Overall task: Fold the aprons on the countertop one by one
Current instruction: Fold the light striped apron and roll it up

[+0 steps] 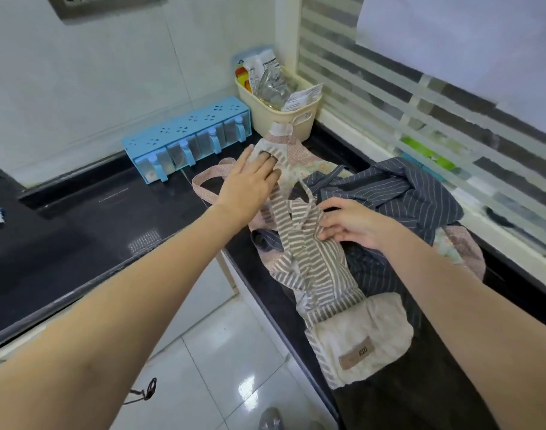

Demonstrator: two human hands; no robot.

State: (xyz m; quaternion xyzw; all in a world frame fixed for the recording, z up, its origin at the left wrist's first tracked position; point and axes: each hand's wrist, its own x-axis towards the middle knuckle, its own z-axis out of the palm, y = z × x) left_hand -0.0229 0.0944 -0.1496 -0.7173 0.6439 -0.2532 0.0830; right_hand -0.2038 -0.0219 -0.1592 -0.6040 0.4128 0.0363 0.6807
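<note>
heaped on the black countertop [104, 225]: grey-and-white striped apron [312, 268] on top, over a navy pinstriped apron [414, 197] and a pink dotted apron [296, 153]. left hand [250, 181] flat, fingers straight, pressing the striped strap's far end (fingertips tucked under cloth). right hand [349, 226] pinching the striped straps. behind: blue spice rack [187, 141], cream basket [281, 110].

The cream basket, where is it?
The cream basket stands in the far countertop corner, right of the blue spice rack, behind the aprons.
</note>
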